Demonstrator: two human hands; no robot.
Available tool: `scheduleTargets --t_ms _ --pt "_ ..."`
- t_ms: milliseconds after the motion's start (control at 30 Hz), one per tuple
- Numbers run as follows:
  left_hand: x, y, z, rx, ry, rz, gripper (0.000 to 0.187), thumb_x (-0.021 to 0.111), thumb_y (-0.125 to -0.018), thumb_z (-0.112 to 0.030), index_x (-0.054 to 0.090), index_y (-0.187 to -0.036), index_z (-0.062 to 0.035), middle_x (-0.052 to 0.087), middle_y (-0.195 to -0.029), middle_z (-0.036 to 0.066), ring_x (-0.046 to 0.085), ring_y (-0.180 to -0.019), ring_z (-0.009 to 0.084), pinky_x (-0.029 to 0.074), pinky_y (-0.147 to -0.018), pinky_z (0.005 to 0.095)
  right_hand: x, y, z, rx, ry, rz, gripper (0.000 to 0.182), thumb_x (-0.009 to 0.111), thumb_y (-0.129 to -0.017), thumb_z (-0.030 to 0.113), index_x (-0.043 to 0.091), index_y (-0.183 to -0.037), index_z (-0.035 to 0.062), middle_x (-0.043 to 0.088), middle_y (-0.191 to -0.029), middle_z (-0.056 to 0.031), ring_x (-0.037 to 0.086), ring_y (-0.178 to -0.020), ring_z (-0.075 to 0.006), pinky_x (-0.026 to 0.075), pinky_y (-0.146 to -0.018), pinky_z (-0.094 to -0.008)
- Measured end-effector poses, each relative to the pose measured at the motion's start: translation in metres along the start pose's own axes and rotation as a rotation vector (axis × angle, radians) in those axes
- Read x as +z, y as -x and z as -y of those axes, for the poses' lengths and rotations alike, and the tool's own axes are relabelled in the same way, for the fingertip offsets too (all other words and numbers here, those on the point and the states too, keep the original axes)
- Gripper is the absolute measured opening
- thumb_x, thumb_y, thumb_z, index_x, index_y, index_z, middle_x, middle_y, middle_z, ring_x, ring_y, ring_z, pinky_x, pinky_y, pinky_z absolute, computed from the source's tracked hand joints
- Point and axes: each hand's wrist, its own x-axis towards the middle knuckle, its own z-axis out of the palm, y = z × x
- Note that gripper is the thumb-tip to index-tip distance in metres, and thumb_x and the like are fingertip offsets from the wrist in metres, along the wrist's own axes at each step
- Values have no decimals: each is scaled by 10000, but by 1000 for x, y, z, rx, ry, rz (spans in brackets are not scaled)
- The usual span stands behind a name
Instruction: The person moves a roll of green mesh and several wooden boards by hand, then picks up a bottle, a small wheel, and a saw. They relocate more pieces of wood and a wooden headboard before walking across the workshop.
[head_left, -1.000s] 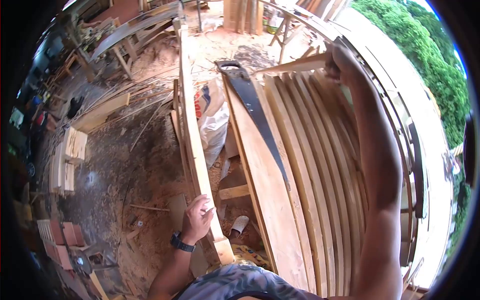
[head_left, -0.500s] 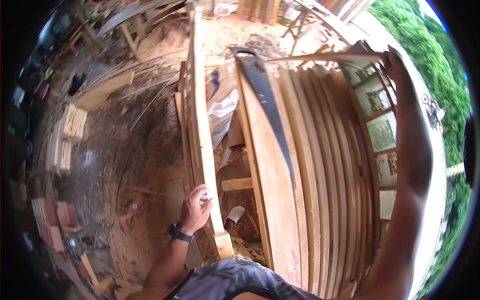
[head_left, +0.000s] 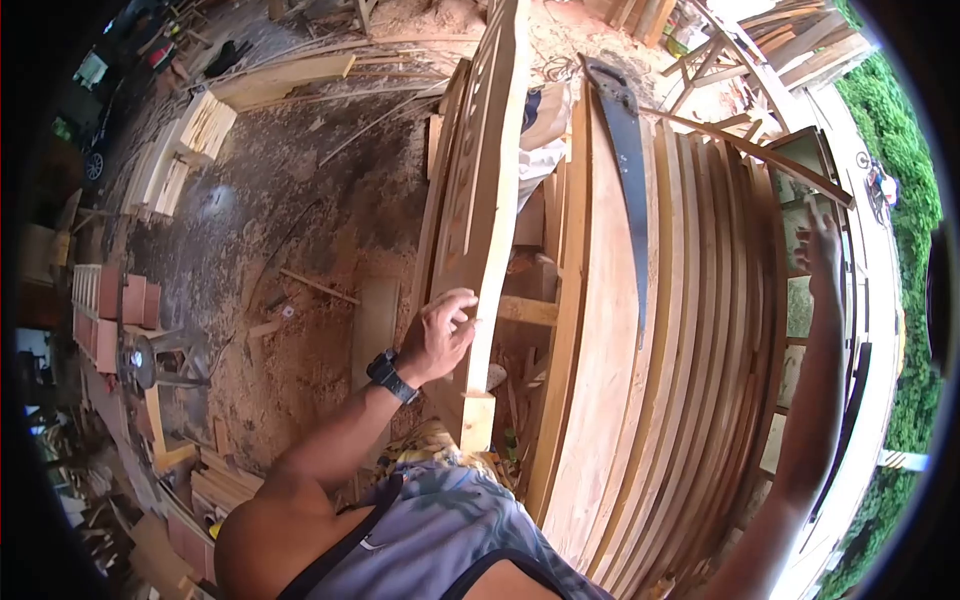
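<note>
Sawdust covers the workshop floor all around us. Close to us, our left hand grips the edge of a tall wooden frame that stands on its end, just left of a big stack of planks. Farther off on the right, our right hand is up with fingers spread, holding nothing, and a saw lies on the planks.

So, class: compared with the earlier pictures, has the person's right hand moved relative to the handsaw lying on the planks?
Yes. The right hand has dropped from level with the handsaw handle to beside its blade.
</note>
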Motion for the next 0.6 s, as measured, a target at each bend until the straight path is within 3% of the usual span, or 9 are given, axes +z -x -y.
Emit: scheduleTargets --t_ms 67,100,133,200,300,367,433,500,600 --pt "10 23 29 -106 117 -170 357 683 -933 -86 576 -1252 32 682 -1129 193 713 -818 226 582 -682 336 22 79 18 -155 249 62 919 662 -899 588 307 -1562 59 670 -853 -100 587 -553 -128 507 -530 -294" --pt "10 39 52 -245 89 -121 376 671 -956 -136 558 -1277 23 699 -1062 215 716 -775 205 569 -649 340 30 106 15 -200 354 110 933 693 -884 559 318 -1552 26 687 -860 -108 637 -605 -159 557 -662 -345" --pt "2 53 52 -332 21 -122 419 674 -940 -222 550 -1264 13 699 -1068 242 727 -886 344 576 -754 436 34 155 26 -205 362 174 894 719 -873 517 367 -1529 22 721 -971 -137 693 -723 -214 562 -802 -380" --pt "2 94 102 -311 -223 -130 455 679 -931 -267 559 -1272 10 685 -1138 258 699 -974 399 558 -830 482 49 166 -54 -427 459 192 823 735 -876 467 422 -1502 35 729 -1089 -155 724 -890 -253 565 -851 -387" --pt "-5 170 183 -592 -286 151 524 707 -895 -304 595 -1291 20 687 -1156 259 637 -1137 402 514 -967 463 54 288 -60 -287 372 282 769 748 -879 419 454 -1480 42 716 -1176 -163 718 -1000 -281 572 -868 -405" --pt "-24 219 207 -448 -370 564 536 717 -876 -353 642 -1248 27 686 -1176 255 645 -1130 391 517 -975 430 58 350 -101 -197 213 253 714 726 -912 368 448 -1487 50 713 -1166 -182 731 -940 -265 600 -813 -412" --pt "-31 259 184 -795 -377 499 524 725 -860 -388 685 -1195 14 687 -1194 241 650 -1131 372 516 -978 413 60 417 -121 -113 48 254 673 701 -940 351 450 -1487 51 704 -1172 -204 737 -895 -247 612 -765 -397" --pt "-31 316 213 -779 -447 555 470 719 -855 -439 739 -1120 -51 715 -1148 198 677 -1092 337 529 -950 410 61 484 -140 -57 -146 261 642 677 -965 350 456 -1481 39 695 -1176 -226 735 -844 -225 611 -716 -360" --pt "-30 385 235 -750 -539 623 456 716 -848 -440 758 -1083 -51 723 -1127 193 685 -1074 341 530 -952 409 62 567 -172 37 -363 250 660 727 -942 314 473 -1451 -21 675 -1113 -212 677 -839 -189 597 -720 -314"
